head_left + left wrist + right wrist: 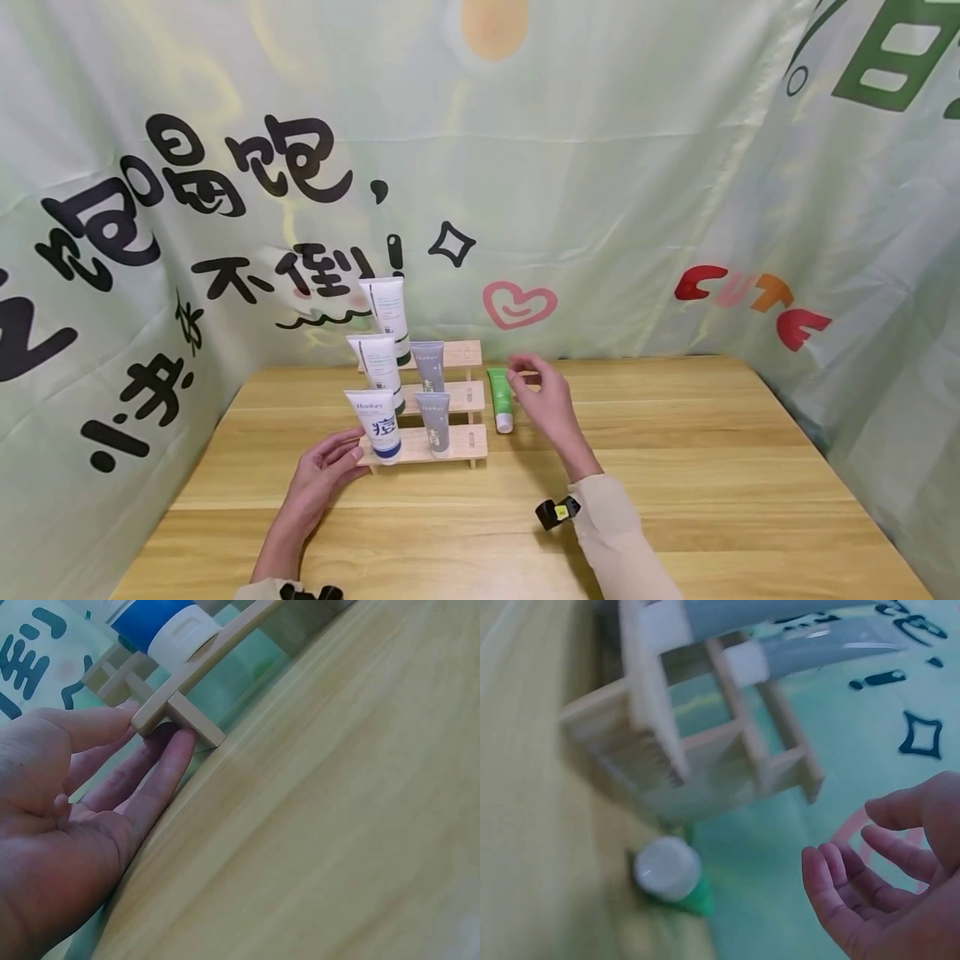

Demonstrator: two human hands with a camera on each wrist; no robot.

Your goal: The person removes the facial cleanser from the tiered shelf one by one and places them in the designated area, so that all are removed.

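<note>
A three-step wooden display rack (472,446) stands on the table with several squeeze tubes upright on it. My left hand (324,477) holds the left end of its lowest step. In the left wrist view the thumb meets the step's end and the fingers reach below, by the rack's leg (196,720). On the front step are a white tube with a blue cap (377,425) and a grey tube (435,425). A green tube with a white cap (500,400) lies right of the rack. Beside it is my right hand (546,400), fingers loosely bent and holding nothing.
Two tall white tubes (386,312) and another grey tube (429,364) stand on the higher steps. A printed cloth (600,208) hangs behind the wooden table (675,467) and along its sides. Wood surface extends right of the right hand.
</note>
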